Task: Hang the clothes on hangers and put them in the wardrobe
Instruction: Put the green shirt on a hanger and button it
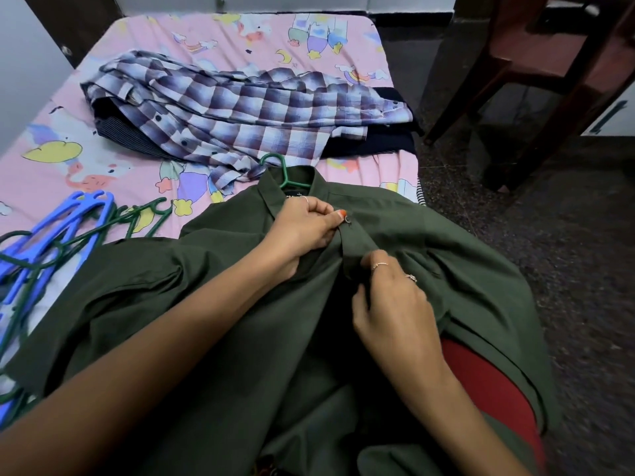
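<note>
A dark green shirt [213, 297] lies spread over the bed's near edge and my lap, collar pointing away from me. A green hanger [282, 173] sits inside it, with only its hook showing above the collar. My left hand [307, 225] pinches the shirt's front edge beside a small dark button [347, 220] near the collar. Lower on the same placket, my right hand [391, 297] grips the fabric with curled fingers.
A checked purple-and-white shirt [233, 111] lies on darker folded clothes [371, 140] farther up the pink patterned bed [62, 166]. Several blue and green hangers [62, 231] lie at the bed's left edge. A wooden chair [536, 73] stands on the dark floor to the right.
</note>
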A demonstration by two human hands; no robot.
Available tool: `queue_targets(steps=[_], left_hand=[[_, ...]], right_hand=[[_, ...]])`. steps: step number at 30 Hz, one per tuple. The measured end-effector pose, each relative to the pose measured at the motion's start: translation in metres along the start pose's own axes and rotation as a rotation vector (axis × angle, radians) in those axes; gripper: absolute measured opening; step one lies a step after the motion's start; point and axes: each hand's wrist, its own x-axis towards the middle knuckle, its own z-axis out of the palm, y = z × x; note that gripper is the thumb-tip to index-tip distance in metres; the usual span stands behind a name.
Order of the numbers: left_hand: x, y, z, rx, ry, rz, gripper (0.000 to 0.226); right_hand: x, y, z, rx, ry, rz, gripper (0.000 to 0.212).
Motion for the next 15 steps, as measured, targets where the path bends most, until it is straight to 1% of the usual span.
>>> queue_targets(steps=[1,3,5,7,10,12,13,15], left_hand=[[-0.002,-0.001,-0.002,-0.02,-0.032,-0.027,0.018],[-0.007,-0.005,-0.01,0.009,-0.107,-0.079,0.012],[-0.012,-0.012,-0.021,0.114,-0.155,-0.121,0.006],[-0.018,-0.019,-0.035,0.22,-0.186,-0.144,0.006],[-0.027,-0.027,-0.061,0.463,-0.299,-0.131,0.011],[-0.032,-0.028,-0.074,0.651,-0.39,-0.117,0.009],[-0.035,-0.029,-0.076,0.668,-0.437,-0.135,0.009],[-0.044,-0.031,-0.072,0.534,-0.489,-0.213,0.013]], right_hand=[[0.002,0.004,0.001,0.064,-0.021,0.025,0.023],[0.003,0.014,0.005,0.194,-0.028,0.056,0.02],[0.003,0.021,0.007,0.312,-0.024,0.095,0.019],[0.0,0.027,0.009,0.417,-0.087,0.153,0.018],[-0.005,0.036,0.015,0.642,-0.204,0.274,0.021],[-0.007,0.035,0.016,0.851,-0.247,0.353,0.025],[-0.008,0.034,0.017,0.961,-0.267,0.397,0.029],[-0.01,0.03,0.016,1.133,-0.317,0.46,0.035]])
